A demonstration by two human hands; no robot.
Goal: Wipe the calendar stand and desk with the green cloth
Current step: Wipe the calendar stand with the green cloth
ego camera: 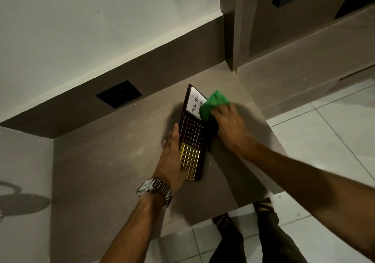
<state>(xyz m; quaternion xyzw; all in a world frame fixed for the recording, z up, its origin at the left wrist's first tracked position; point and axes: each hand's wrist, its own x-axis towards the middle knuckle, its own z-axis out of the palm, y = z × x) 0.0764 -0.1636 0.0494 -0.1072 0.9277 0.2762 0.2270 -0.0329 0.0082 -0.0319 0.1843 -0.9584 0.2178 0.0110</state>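
**Cloth on the calendar stand, left hand bracing**

Closest to the lens, the left forearm comes up from below with a metal wristwatch [154, 189] on it, and the left hand [172, 157] lies flat and unclenched along the near left edge of the calendar stand [191, 139], fingers stretched out, pinning rather than gripping. Across from it, the right hand [228, 120] has the green cloth [213, 103] bunched under its fingers and presses it onto the far right part of the stand, over the white "To Do" panel [194, 101]. The cloth looks blurred, so I judge a wipe is under way. To do this step well: keep the left palm firm so the stand does not skid, spread the cloth flatter, and run it along the whole face, then down toward the gold grid [189, 160] beside the left thumb. The desk [113, 161] is not yet reached; beyond the left hand it lies bare, a pale wood grain surface. A black socket plate [118, 94] sits in the low back panel further off, a plain wall above it, and white floor tiles [334, 133] show past the right arm
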